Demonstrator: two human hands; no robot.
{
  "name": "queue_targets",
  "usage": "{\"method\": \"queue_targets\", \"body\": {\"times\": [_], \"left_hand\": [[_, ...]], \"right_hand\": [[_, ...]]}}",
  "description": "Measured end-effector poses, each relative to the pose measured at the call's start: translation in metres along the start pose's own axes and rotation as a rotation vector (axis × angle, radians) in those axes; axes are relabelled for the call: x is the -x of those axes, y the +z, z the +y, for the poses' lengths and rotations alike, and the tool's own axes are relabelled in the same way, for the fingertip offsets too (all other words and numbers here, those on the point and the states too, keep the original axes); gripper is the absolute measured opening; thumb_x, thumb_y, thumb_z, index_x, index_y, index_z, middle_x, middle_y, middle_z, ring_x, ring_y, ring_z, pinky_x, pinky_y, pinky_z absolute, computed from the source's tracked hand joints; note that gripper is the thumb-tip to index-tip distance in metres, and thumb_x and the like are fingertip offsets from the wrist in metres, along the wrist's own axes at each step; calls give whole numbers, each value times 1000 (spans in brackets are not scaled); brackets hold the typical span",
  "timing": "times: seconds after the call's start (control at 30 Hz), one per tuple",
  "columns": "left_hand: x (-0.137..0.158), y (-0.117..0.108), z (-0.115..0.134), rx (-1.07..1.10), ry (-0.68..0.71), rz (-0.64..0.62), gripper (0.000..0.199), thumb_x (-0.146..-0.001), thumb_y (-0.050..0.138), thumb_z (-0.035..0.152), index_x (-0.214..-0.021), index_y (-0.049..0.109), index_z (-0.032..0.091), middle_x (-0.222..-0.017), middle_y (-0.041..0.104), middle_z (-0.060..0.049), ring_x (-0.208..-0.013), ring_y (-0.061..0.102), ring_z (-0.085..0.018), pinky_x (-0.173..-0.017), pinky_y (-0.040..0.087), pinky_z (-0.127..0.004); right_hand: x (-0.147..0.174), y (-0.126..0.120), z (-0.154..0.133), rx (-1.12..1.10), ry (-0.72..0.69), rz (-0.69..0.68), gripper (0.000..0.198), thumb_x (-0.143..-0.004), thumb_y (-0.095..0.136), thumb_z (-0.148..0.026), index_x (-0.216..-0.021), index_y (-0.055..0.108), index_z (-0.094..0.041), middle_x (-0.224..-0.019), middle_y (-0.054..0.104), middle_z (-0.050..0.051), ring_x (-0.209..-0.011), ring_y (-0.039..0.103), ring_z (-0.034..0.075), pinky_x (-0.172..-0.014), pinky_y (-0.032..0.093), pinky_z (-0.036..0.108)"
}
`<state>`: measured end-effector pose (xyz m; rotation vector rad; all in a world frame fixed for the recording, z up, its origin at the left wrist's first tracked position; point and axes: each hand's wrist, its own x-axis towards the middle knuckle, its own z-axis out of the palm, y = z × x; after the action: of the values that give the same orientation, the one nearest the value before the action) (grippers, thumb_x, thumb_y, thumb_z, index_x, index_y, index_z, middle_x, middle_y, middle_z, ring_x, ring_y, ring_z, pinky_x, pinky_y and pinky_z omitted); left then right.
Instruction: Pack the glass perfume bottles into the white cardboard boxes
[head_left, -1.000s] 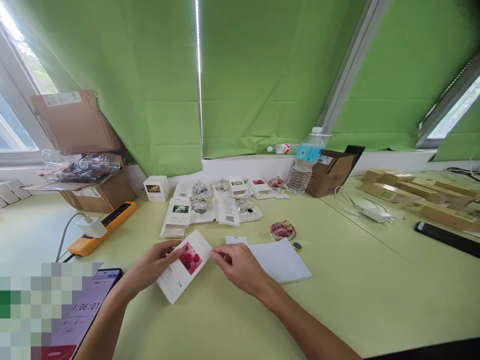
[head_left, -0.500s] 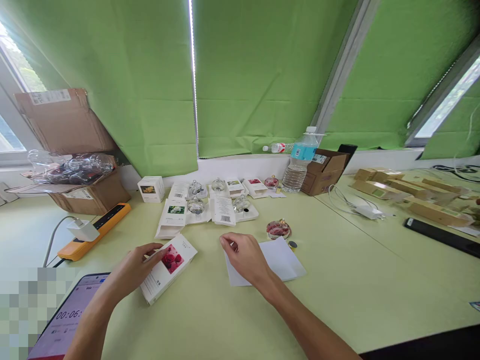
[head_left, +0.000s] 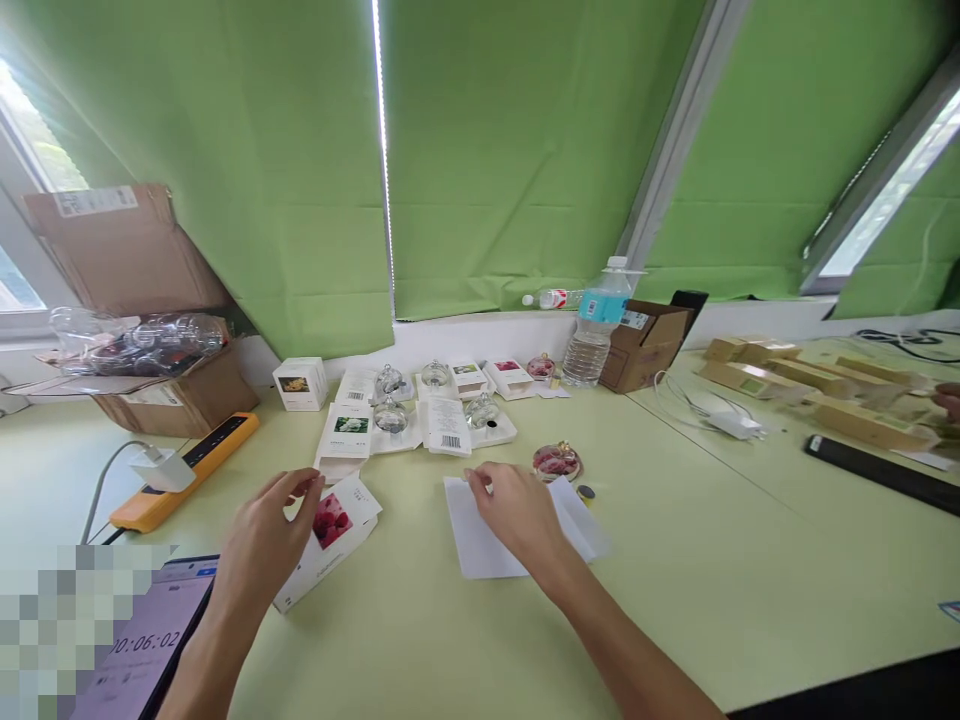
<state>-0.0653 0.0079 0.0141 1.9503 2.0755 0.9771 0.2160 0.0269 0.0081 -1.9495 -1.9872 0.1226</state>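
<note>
My left hand (head_left: 274, 530) is at the upper left edge of a white box (head_left: 341, 545) with a red rose picture. Its thumb and fingertips come together there; whether they grip the box is unclear. My right hand (head_left: 517, 510) is over a folded white sheet of paper (head_left: 480, 550), thumb and forefinger pinched near its upper edge. What is between those fingers is hidden. The sheet's right part stands raised and blurred. Just behind it are a round glass bottle with red petals (head_left: 557, 460) and a small dark-topped cap (head_left: 586, 493).
Several opened white boxes (head_left: 345, 440) and round glass bottles (head_left: 390, 415) stand behind my hands. At left are a phone (head_left: 150, 640), an orange power strip (head_left: 187, 470) and a cardboard box (head_left: 187, 395). A water bottle (head_left: 592, 345) stands at the back; a charger (head_left: 731, 423) lies at right.
My left hand has lifted toward the upper left edge of the rose box, its fingertips drawn together. My right hand has shifted slightly right, and the paper's right part has risen.
</note>
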Motion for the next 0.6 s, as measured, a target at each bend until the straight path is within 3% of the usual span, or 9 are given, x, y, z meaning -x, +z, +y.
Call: {"method": "queue_targets", "body": {"times": [0.13, 0.37, 0.6], "left_hand": [[9, 8, 15, 116, 121, -61, 30, -88, 44, 47, -89, 63, 24, -86, 66, -1, -69, 58, -17, -67, 41, -25], [21, 23, 33, 135, 255, -222, 31, -90, 39, 43, -82, 63, 25, -79, 66, -2, -61, 51, -17, -63, 37, -27], [24, 34, 38, 229, 189, -341, 32, -87, 43, 46, -90, 67, 26, -79, 69, -3, -63, 56, -20, -61, 36, -29]], "right_hand": [[3, 2, 4, 133, 60, -40, 44, -93, 40, -42, -69, 66, -16, -73, 67, 15, -71, 63, 24, -59, 32, 30], [14, 8, -4, 40, -57, -116, 42, -95, 36, -38, -73, 65, -17, -75, 67, 13, -76, 61, 25, -59, 30, 30], [17, 12, -12, -171, -183, -129, 38, -95, 34, -28, -66, 58, -19, -68, 64, 5, -65, 54, 18, -56, 26, 28]]}}
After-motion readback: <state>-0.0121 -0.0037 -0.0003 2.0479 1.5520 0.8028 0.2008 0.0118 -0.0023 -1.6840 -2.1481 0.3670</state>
